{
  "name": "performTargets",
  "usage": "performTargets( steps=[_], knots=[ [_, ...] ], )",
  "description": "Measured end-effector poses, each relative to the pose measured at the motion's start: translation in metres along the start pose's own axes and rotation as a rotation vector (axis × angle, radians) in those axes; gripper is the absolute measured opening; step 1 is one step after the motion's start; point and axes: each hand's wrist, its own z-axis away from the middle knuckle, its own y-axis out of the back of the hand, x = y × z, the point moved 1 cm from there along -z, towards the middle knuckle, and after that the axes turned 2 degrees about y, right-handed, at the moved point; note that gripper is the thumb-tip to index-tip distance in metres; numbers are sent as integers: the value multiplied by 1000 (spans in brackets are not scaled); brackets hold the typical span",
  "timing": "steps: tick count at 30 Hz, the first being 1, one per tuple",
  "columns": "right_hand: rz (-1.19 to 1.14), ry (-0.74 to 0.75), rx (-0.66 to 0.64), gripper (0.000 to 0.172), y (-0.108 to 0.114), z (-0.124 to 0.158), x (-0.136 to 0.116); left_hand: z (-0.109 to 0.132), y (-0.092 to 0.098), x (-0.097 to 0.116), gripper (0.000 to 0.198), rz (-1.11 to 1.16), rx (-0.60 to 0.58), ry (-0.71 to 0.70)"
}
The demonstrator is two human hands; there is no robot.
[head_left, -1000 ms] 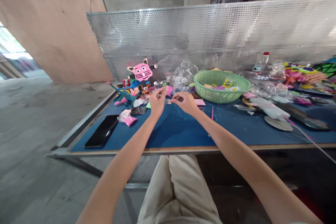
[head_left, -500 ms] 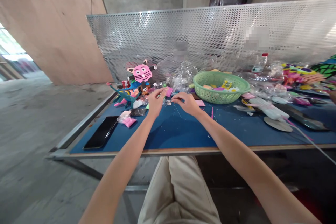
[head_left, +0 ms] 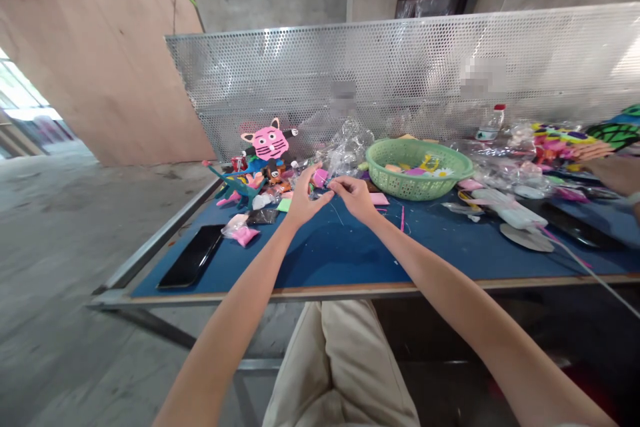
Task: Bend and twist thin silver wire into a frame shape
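Note:
My left hand is raised over the blue table with its thumb and fingers curved around a small pink piece. Close beside it, my right hand pinches at the piece's right side, fingertips pressed together. What lies in that pinch is too small to make out. Left of my hands lie a bright green piece, a black packet and a pink packet. A flat pink strip rests just right of my right hand.
A green plastic basket holds colourful pieces. A phone lies at the left edge, below a pink cat figure and teal figure. Further right are a bottle, a white device and another person's hand.
My hands have come together; the right has moved left to the pink piece, and the left thumb has spread lower. Another person's hand has come in at the right edge.

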Motion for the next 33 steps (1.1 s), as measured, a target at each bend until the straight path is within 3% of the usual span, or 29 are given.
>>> performTargets(
  steps=[6, 13, 23, 33],
  knots=[
    [-33, -19, 35, 33, 1, -3, 7, 1, -5, 3, 73, -47, 73, 54],
    [-101, -117, 113, 35, -2, -3, 14, 1, -6, -4, 60, -190, 38, 125],
    [-114, -206, 185, 35, -2, -5, 25, 7, -6, -21, 77, -246, -41, 206],
    [42, -94, 399, 31, 4, -2, 18, 8, -3, -17, 65, -322, 9, 157]
  ],
)
